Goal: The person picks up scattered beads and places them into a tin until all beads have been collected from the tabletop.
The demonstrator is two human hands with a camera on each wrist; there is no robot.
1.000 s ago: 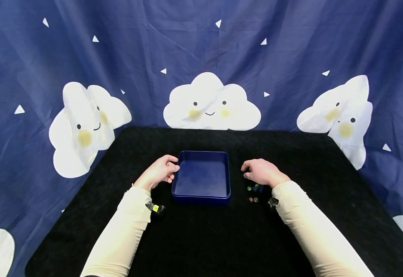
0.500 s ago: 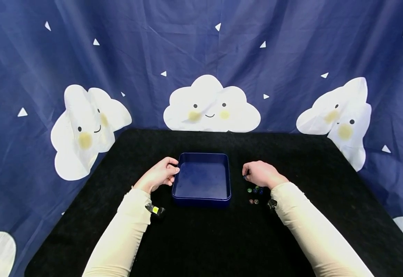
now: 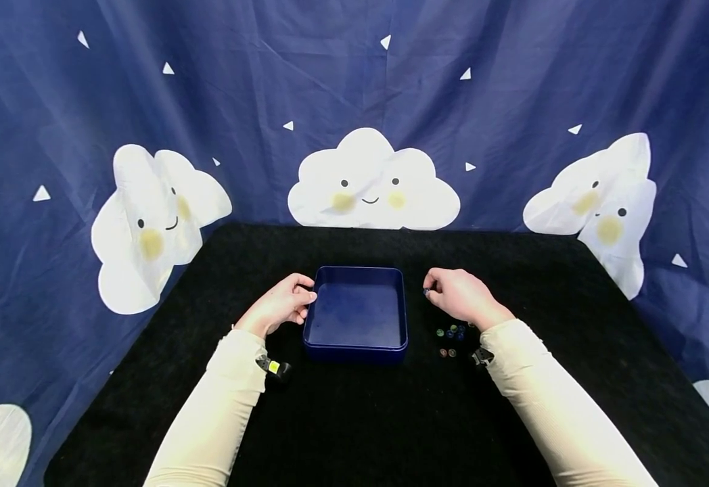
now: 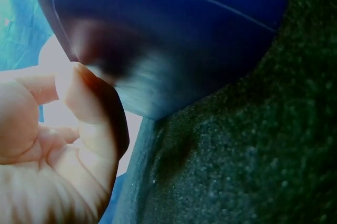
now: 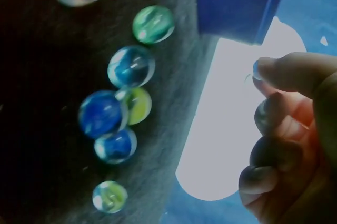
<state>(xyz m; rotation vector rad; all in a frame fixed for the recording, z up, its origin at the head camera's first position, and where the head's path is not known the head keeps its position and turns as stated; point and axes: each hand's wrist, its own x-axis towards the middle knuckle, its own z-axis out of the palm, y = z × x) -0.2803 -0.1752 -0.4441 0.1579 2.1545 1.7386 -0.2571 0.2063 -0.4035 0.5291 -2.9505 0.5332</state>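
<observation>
A dark blue rectangular box (image 3: 357, 308), open on top, sits in the middle of the table. At its left side my left hand (image 3: 278, 302) holds the rim with bent fingers and thumb, and the thumb tip (image 4: 79, 74) meets the box's edge in the left wrist view. My right hand (image 3: 463, 295), raised right of the box, pinches a small blue marble (image 3: 426, 291) between thumb and forefinger. In the right wrist view only a sliver of that marble (image 5: 256, 70) shows. Below this hand, several glass marbles (image 3: 454, 333) lie on the cloth, some blue, some green or yellowish.
A black cloth (image 3: 354, 426) covers the table. Two reddish or clear marbles (image 3: 448, 353) lie nearer the person than the others. Behind the table hangs a blue curtain (image 3: 245, 101) with white clouds. Each wrist wears a small camera (image 3: 275, 367).
My right hand has picked up a blue marble and lifted it off the cloth, moving slightly away from the person. The left hand and the box have stayed in place.
</observation>
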